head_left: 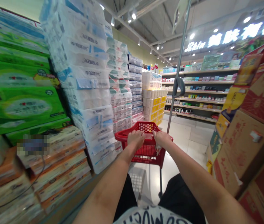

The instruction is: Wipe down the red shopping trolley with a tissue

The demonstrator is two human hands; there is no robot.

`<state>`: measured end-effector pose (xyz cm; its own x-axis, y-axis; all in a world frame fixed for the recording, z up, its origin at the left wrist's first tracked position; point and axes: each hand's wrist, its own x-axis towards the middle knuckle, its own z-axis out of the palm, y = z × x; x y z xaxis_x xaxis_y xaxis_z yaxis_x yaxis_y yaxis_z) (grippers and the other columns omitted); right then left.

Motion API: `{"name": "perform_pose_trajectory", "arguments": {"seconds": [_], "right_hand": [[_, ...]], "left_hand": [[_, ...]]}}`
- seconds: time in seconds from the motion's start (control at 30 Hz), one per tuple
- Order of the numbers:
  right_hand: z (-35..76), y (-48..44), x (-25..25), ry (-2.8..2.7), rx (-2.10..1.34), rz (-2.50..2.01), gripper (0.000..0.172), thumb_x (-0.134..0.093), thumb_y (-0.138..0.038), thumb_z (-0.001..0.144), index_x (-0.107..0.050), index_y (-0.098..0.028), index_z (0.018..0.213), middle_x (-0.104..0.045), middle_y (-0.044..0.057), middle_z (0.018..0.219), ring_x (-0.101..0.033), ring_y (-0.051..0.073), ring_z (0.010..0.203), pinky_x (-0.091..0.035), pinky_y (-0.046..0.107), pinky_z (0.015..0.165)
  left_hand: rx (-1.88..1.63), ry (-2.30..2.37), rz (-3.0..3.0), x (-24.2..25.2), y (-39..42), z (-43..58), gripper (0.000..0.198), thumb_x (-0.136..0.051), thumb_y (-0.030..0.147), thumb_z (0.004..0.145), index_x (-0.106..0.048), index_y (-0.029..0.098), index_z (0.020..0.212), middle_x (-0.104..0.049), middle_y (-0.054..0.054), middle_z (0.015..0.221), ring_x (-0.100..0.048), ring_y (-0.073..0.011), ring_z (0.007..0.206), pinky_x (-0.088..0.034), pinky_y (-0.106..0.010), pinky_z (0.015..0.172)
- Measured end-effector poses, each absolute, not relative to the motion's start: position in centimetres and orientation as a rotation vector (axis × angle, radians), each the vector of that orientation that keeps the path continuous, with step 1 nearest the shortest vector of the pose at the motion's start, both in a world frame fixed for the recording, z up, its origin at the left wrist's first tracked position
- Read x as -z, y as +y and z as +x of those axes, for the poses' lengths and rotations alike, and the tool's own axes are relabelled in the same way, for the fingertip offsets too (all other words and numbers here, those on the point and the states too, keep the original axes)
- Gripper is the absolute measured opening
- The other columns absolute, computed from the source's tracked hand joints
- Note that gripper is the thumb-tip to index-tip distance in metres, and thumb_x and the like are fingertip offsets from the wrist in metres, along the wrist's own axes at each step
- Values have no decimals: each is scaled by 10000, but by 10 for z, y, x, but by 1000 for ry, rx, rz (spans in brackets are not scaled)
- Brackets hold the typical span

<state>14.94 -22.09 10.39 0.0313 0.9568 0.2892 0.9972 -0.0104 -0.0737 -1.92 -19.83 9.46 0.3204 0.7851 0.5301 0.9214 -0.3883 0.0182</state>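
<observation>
Red basket (148, 158), pierced in a lattice; green packs (27, 104); white tissue (85, 40) marked blue; brown carton (246, 137) printed red; black trousers (184, 194); pale shirt (150, 214), dark lettering; grey pole (184, 37); whitish floor (182, 146).

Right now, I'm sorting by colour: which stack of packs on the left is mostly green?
The far-left stack of bright green packs; the tall stack beside it is mostly white.

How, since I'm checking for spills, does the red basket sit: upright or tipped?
Upright: the red basket opens upward, its rim on top.
</observation>
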Motion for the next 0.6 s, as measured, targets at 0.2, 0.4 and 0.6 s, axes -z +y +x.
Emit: {"name": "perform_pose_trajectory", "arguments": {"seconds": [0.2, 0.4, 0.6], "right_hand": [[144, -250, -64, -1845, 729, -1681, 442, -234, -347, 1010, -635, -192, 1112, -680, 125, 1041, -602, 243, 972, -387, 384, 883], [155, -226, -107, -2246, 376, -2029, 379, -304, -284, 985, -655, -156, 1045, -697, 156, 974, -669, 259, 874, -481, 359, 739], [152, -222, -112, -2353, 341, -1976, 324, -380, -305, 966, -669, -166, 1009, -706, 150, 960, -682, 263, 857, -496, 339, 694]], "left_hand": [[668, -1551, -2320, -96, -200, -19, 370, -305, 370, 974, -647, 247, 1043, -672, -63, 1098, -586, -247, 1019, -436, -384, 845], [658, -1539, -2332, -99, -200, -19, 364, -316, 367, 971, -654, 247, 1033, -670, -55, 1092, -588, -234, 1018, -436, -367, 855], [693, -1541, -2364, -100, -201, -29, 353, -342, 347, 960, -666, 253, 1067, -691, -42, 1086, -597, -207, 1001, -438, -338, 878]]}}
